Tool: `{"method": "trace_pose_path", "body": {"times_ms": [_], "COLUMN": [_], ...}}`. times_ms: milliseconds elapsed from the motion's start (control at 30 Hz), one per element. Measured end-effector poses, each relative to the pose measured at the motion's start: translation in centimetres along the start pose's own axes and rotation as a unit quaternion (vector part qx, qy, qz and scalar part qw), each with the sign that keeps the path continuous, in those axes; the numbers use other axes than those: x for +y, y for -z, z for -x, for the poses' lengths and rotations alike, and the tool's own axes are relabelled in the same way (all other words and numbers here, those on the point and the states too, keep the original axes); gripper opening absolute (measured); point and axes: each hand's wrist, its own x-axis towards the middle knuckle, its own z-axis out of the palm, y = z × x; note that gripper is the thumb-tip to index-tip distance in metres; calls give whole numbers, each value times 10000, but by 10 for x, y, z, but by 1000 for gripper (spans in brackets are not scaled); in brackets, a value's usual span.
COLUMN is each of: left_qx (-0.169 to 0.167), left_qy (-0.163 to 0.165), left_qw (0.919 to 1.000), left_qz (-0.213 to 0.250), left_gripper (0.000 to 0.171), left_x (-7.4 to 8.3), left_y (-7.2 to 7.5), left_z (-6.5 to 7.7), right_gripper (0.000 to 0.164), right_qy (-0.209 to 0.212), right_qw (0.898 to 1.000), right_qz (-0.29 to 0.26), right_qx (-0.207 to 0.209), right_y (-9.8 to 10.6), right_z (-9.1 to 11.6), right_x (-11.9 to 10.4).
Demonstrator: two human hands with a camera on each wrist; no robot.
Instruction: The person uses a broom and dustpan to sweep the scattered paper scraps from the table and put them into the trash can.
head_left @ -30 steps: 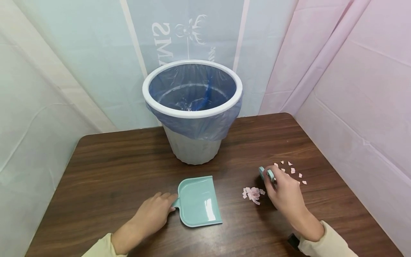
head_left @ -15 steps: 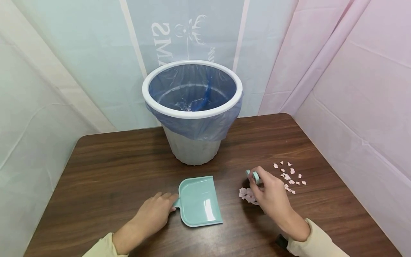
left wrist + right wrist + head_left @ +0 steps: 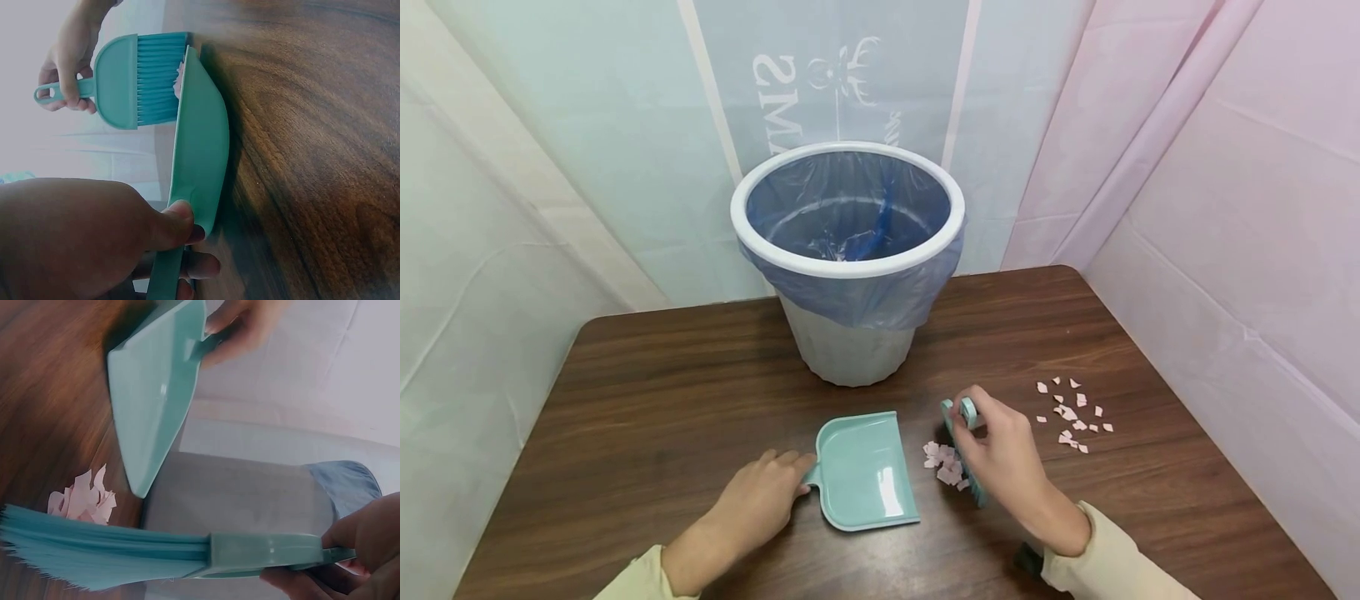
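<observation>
My left hand [image 3: 762, 493] grips the short handle of a mint-green dustpan [image 3: 861, 471], thumb on top in the left wrist view. The pan lies on the table with its wide edge facing right. My right hand [image 3: 1000, 446] holds a matching hand brush [image 3: 119, 81] by its handle, bristles [image 3: 106, 547] down on the table. Between the bristles and the pan's edge sits a small heap of pink paper scraps [image 3: 945, 464]. In the right wrist view the heap [image 3: 84, 499] lies right against the bristles, a short way from the pan's lip.
Loose paper scraps [image 3: 1071, 412] lie scattered on the right of the wooden table [image 3: 685, 375]. A white bin [image 3: 850, 346] lined with a blue bag [image 3: 887, 296] stands at the back middle. Pale cloth walls [image 3: 1240, 250] surround the table's back and sides.
My right hand and the brush have moved left, pushing the heap of scraps closer to the dustpan. More scattered scraps now show on the right. My left hand and the dustpan stay put.
</observation>
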Motion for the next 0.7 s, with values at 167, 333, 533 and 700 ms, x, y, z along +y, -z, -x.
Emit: {"method": "trace_pose_path", "body": {"times_ms": [167,333,533,700], "left_qx": [-19,-72,-120,-180], "left_qy": [32,60,84,108], "left_qw": [10000,9999,9998,9997], "left_qz": [21,81,103,106], "left_gripper": [26,25,22,23], "left_x": [0,0,-1,-1], "left_y": [-1,-1,-1,-2], "left_z": [0,0,-2,-2], "right_gripper": [19,21,20,18], "right_qy": [-69,-6,-31,-70], "right_qw": [9996,9983,9959,9943], "right_qz": [-274,-535,-810,-993], "right_qx": [-80,-233,-403,-378], "right_y": [-9,-22,-32,-36], "right_z": [-3,-3,-7,-9], "right_x": [-7,-16,-26,-30]}}
